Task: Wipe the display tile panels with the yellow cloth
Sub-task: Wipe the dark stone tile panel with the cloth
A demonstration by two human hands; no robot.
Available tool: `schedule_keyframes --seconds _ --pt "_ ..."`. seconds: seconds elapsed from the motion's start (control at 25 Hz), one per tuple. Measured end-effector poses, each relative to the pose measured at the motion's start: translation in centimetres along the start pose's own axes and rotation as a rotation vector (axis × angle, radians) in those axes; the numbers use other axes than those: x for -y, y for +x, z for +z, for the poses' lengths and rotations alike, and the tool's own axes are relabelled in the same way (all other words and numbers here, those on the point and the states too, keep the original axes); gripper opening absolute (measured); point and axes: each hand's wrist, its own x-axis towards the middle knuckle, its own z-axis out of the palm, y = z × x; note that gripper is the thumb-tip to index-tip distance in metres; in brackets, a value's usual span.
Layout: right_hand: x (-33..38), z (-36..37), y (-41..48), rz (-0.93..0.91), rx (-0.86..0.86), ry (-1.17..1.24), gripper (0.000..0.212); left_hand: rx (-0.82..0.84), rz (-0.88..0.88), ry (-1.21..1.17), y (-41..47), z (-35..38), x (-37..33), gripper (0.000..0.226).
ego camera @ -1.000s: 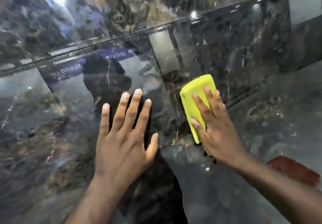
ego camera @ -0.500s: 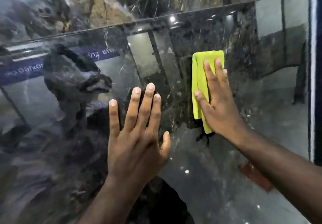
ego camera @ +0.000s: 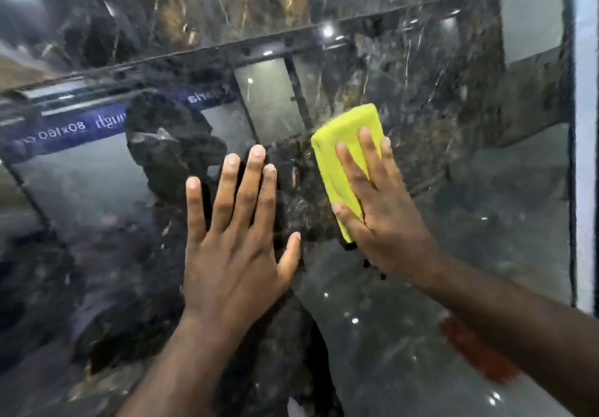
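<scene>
the right hand (ego camera: 385, 209) pressed the folded yellow cloth (ego camera: 348, 157) flat against the glossy dark marbled panel (ego camera: 453, 108), fingers straight. just left, the left hand (ego camera: 236, 244) lay spread on the panel, holding nothing.

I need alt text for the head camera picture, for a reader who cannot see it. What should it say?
A person's right hand presses a folded yellow cloth flat against a glossy dark marble-look tile panel, while the left hand rests open on the panel beside it. The panel reflects a ceiling light and a blue sign.
</scene>
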Motion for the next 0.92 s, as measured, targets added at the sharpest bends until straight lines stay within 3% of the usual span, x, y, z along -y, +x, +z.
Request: schedule_keyframes --seconds 0.12,0.28,0.48,0.68,0.76,0.92 --pt "-4.1 -0.7 -3.6 -0.174 0.06 -0.092 0.073 0.032 0.033 -0.021 1.7 0.6 -3.3 0.093" --pt "-7.8 -4.6 2.0 0.224 0.0 0.094 0.082 0.05 0.07 -0.042 4.7 1.1 -5.9 0.096" --pt "-7.0 -1.9 -2.8 0.073 0.07 -0.026 0.081 0.027 0.122 -0.089 6.3 3.0 -8.2 0.097" --pt "-13.9 -6.3 1.9 0.276 0.136 0.072 0.086 0.008 0.096 -0.119 7.1 4.4 -10.8 0.098" --pt "-13.6 -7.1 4.4 0.231 0.1 0.104 0.087 0.018 0.125 -0.108 8.1 4.8 -11.7 0.097" --pt "-17.9 -6.8 0.9 -0.052 0.147 -0.094 0.08 0.002 0.088 -0.068 10.5 5.6 -13.9 0.093"
